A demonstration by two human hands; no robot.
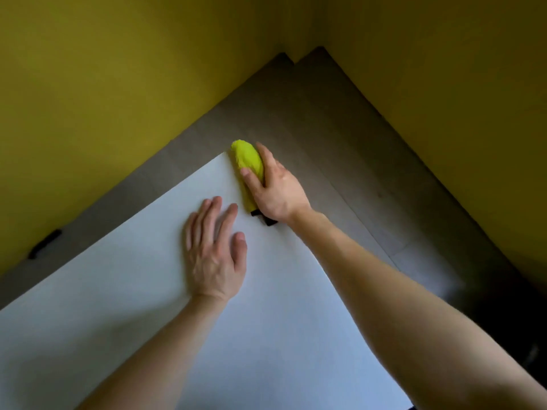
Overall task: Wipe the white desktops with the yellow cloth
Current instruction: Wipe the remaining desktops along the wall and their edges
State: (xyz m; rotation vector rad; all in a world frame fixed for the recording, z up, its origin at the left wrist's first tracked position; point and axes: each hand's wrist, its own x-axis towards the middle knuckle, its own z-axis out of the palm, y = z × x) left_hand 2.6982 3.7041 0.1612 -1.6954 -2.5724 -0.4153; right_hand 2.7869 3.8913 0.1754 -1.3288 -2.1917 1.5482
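my right hand grips the yellow cloth, thumb and fingers curled round it, at the far corner of the white desktop. the bunched cloth's long axis runs along the right edge, its tip at the corner. my left hand rests flat on the desktop, fingers straight, nearer me. i judge the next stroke pulls back along this edge.

1. Cloth: bright yellow-green, plain.
2. Desktop: white, plain, bluish cast in shade.
3. Floor: grey-brown, faint wood grain, plank lines.
4. Walls: mustard yellow, plain.
5. Tag at cloth's end: black.
6. Small bar by wall: black.
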